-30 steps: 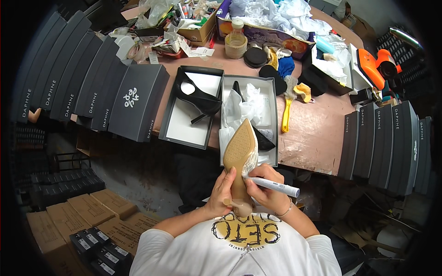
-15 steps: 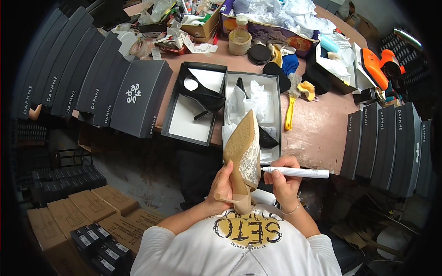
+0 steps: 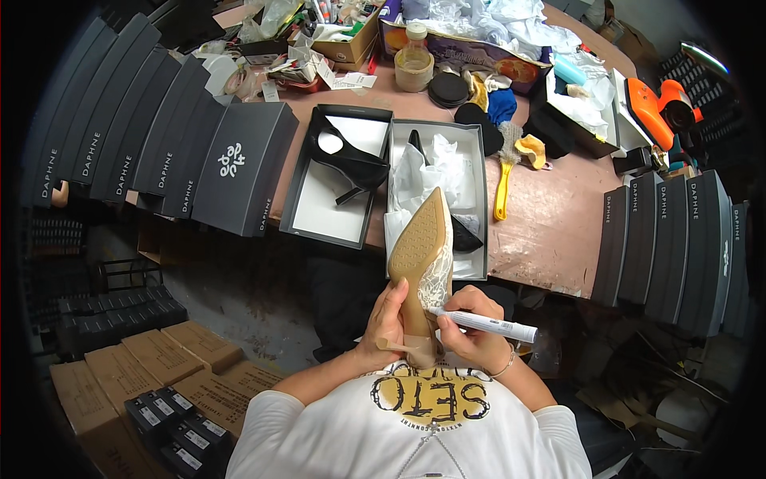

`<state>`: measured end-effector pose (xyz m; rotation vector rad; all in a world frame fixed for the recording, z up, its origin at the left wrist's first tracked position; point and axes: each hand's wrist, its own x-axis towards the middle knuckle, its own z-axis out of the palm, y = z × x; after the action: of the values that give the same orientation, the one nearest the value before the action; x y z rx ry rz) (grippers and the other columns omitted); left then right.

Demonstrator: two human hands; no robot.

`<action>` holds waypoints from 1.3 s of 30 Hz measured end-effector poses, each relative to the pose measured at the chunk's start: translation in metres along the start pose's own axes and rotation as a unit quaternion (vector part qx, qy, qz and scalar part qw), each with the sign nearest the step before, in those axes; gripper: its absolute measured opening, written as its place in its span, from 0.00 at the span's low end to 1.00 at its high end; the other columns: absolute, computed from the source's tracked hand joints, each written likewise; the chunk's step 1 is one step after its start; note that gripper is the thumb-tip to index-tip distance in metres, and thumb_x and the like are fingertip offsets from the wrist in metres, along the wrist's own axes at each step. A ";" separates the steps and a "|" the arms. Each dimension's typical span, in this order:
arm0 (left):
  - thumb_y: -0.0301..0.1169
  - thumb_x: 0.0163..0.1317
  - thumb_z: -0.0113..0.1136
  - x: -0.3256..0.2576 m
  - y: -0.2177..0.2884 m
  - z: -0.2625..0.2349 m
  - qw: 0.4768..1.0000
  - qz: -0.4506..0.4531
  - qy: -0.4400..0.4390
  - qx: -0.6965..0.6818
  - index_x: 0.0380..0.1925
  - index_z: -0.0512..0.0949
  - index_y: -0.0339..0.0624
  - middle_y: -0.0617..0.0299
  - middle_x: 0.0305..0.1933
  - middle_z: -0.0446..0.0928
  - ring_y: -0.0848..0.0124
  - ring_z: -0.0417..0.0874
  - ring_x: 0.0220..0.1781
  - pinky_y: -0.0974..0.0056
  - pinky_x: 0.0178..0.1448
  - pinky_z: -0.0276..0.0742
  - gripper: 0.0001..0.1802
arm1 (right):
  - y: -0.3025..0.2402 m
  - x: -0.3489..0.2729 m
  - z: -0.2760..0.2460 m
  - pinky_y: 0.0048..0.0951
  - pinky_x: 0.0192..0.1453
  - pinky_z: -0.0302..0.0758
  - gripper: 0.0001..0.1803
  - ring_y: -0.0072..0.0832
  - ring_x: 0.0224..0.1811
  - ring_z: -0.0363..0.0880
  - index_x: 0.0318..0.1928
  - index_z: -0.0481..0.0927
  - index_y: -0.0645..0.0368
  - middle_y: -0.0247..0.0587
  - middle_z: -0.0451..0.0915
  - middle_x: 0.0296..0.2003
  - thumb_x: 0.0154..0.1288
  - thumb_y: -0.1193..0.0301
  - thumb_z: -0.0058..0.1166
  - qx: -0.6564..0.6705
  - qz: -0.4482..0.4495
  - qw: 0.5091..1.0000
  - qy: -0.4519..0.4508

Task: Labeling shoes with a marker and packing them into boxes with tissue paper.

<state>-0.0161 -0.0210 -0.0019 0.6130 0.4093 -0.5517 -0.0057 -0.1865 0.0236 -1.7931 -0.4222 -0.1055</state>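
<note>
A high-heeled shoe [image 3: 418,247] with a tan sole and white lace upper is held up in front of my chest, toe pointing away. My left hand [image 3: 386,326] is wrapped round its heel end from the left. Between the fingers of my right hand [image 3: 475,326] is a white marker pen [image 3: 499,326], its tip end against or very close to the lace side near the shoe's opening. Beyond the toe lies an open shoebox [image 3: 476,160] with white tissue paper [image 3: 435,172] and a black shoe partly showing. Another black high heel [image 3: 349,164] rests in a box lid [image 3: 319,231] to the left.
Dark grey shoeboxes [image 3: 243,168] stand in rows at the table's left, with more boxes [image 3: 674,247] at the right. A yellow-handled brush [image 3: 502,191], a jar [image 3: 414,64] and an orange tool [image 3: 648,116] lie farther back. Brown cartons [image 3: 191,347] sit low on the left.
My right hand has moved left and slightly down, bringing the marker pen from beside the shoe in to its lace side. My left hand keeps its hold on the shoe.
</note>
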 end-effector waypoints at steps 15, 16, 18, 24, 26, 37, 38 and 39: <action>0.46 0.74 0.40 -0.004 -0.001 -0.001 0.996 0.030 -0.013 0.080 0.58 0.64 0.41 0.58 0.54 0.72 0.72 0.76 0.55 0.64 0.60 0.73 0.23 | 0.001 0.003 -0.001 0.25 0.24 0.69 0.09 0.27 0.20 0.72 0.33 0.75 0.61 0.38 0.74 0.23 0.54 0.75 0.63 -0.007 0.006 0.999 -0.040; 0.46 0.74 0.40 -0.002 -0.003 -0.004 0.991 0.050 -0.012 0.123 0.58 0.64 0.41 0.58 0.53 0.72 0.71 0.76 0.55 0.64 0.60 0.73 0.23 | 0.002 0.003 -0.001 0.24 0.24 0.68 0.09 0.25 0.20 0.72 0.32 0.75 0.61 0.37 0.74 0.23 0.55 0.75 0.63 0.003 0.015 0.999 -0.040; 0.46 0.74 0.40 -0.002 -0.005 -0.005 0.993 0.047 -0.008 0.108 0.58 0.64 0.39 0.58 0.53 0.72 0.71 0.77 0.55 0.63 0.60 0.74 0.23 | 0.004 -0.001 -0.001 0.22 0.25 0.68 0.08 0.20 0.22 0.72 0.32 0.74 0.61 0.35 0.74 0.24 0.56 0.75 0.62 0.038 0.046 0.998 -0.033; 0.48 0.74 0.41 0.003 0.003 0.004 0.999 -0.013 -0.003 -0.044 0.58 0.65 0.37 0.54 0.55 0.73 0.67 0.77 0.56 0.60 0.62 0.74 0.26 | 0.007 -0.003 -0.003 0.17 0.31 0.69 0.08 0.14 0.28 0.71 0.37 0.73 0.62 0.31 0.75 0.28 0.61 0.75 0.60 0.213 0.166 0.959 0.090; 0.48 0.74 0.41 0.004 0.003 0.005 0.999 -0.014 0.000 -0.040 0.58 0.65 0.37 0.54 0.55 0.73 0.67 0.77 0.56 0.60 0.61 0.75 0.26 | 0.009 0.005 -0.002 0.14 0.30 0.65 0.10 0.12 0.27 0.68 0.38 0.71 0.61 0.30 0.74 0.28 0.63 0.74 0.59 0.180 0.126 0.971 0.098; 0.47 0.74 0.40 0.000 0.001 -0.001 0.996 0.044 -0.027 0.069 0.64 0.58 0.42 0.55 0.61 0.69 0.66 0.73 0.61 0.56 0.64 0.72 0.26 | 0.017 0.021 -0.002 0.17 0.29 0.69 0.08 0.16 0.25 0.73 0.39 0.72 0.63 0.36 0.75 0.28 0.63 0.77 0.57 0.035 0.008 0.996 0.081; 0.46 0.75 0.39 0.000 0.001 0.000 0.995 0.049 -0.035 0.079 0.65 0.58 0.42 0.55 0.61 0.68 0.66 0.73 0.61 0.56 0.64 0.72 0.26 | 0.019 0.021 -0.003 0.16 0.30 0.69 0.08 0.15 0.26 0.73 0.40 0.70 0.63 0.35 0.75 0.29 0.65 0.77 0.56 0.034 -0.005 0.997 0.071; 0.46 0.75 0.39 -0.001 0.001 0.000 0.994 0.054 -0.043 0.090 0.65 0.57 0.42 0.54 0.62 0.68 0.65 0.73 0.61 0.56 0.64 0.72 0.26 | 0.019 0.020 -0.003 0.16 0.30 0.70 0.08 0.15 0.27 0.74 0.40 0.70 0.63 0.35 0.76 0.29 0.65 0.77 0.55 0.037 0.001 0.997 0.070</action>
<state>-0.0159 -0.0205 -0.0009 0.7775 0.2442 -0.5134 0.0198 -0.1888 0.0132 -1.7013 -0.3190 -0.2107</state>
